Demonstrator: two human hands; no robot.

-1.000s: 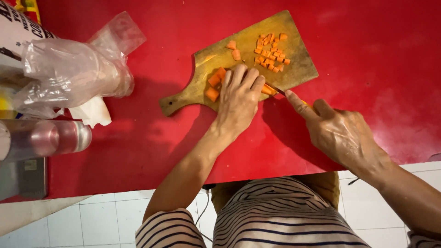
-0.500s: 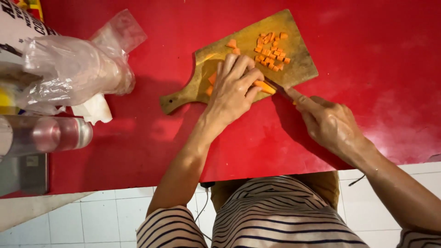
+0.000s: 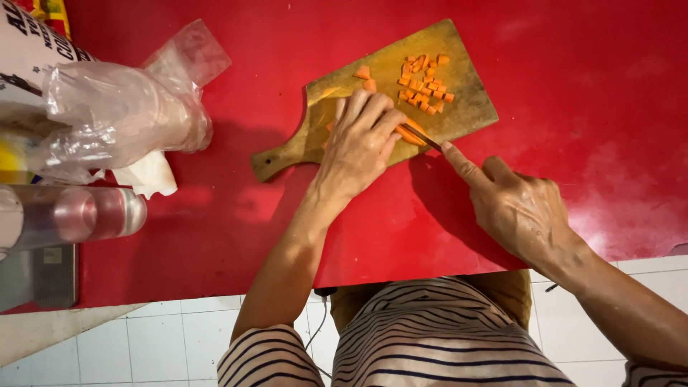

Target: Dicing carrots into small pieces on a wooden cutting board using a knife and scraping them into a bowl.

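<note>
A wooden cutting board (image 3: 469, 107) with a handle lies on the red counter. My left hand (image 3: 358, 140) presses down on orange carrot pieces (image 3: 410, 134) at the board's middle. My right hand (image 3: 512, 204) grips a knife (image 3: 423, 136), forefinger stretched along its back, the blade meeting the carrot next to my left fingertips. A pile of small diced carrot (image 3: 424, 84) sits on the board's far side. Most of the blade is hidden behind my left hand.
A crumpled clear plastic bag (image 3: 122, 115) lies at the left of the red counter (image 3: 573, 64), with white paper (image 3: 147, 175) under it. A shiny metal bottle (image 3: 72, 215) lies at the left edge. White floor tiles (image 3: 165, 337) show below the counter's near edge.
My left hand has crept slightly farther along the carrot, and my right hand with the knife has followed it. The diced pile and the board stay put.
</note>
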